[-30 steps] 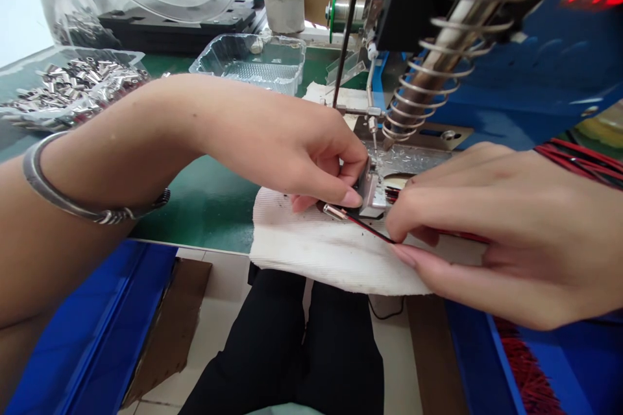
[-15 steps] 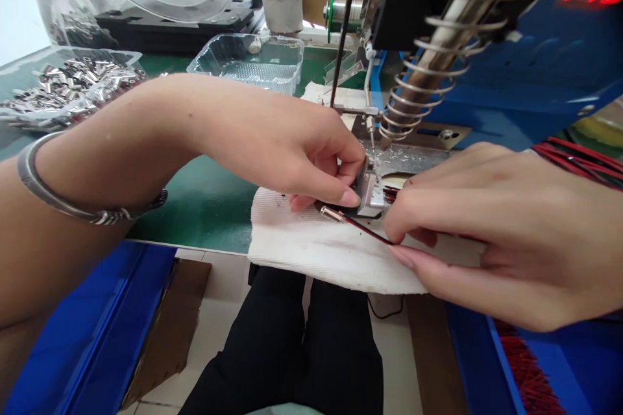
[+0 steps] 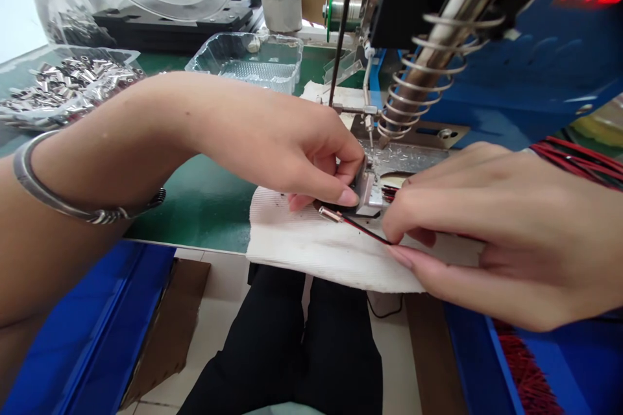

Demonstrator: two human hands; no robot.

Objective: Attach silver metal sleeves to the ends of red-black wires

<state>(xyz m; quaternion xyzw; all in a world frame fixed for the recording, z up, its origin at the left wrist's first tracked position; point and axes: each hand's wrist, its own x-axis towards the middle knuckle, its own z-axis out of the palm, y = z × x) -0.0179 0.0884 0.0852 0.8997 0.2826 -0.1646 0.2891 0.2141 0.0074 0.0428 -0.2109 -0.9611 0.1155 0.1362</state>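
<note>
My left hand is closed by the small metal block, its thumb and bent index finger gripping the block's left side. Pinched between thumb and fingers of my right hand is a red and black wire. At that wire's left end is a small silver cylindrical motor, just below my left thumb and above the white cloth. More wire ends show between the block and my right fingers. Behind the block stands a soldering iron with a coil spring around it, near a thin feed nozzle.
A clear tray of small metal cylinders sits at the left, with a clear plastic tray farther back. Behind are a solder spool and a blue machine. Bundled red and black wires lie at the right.
Both hands keep the same hold on the block and the wire. The whole view has shifted very slightly; nothing else has visibly moved.
</note>
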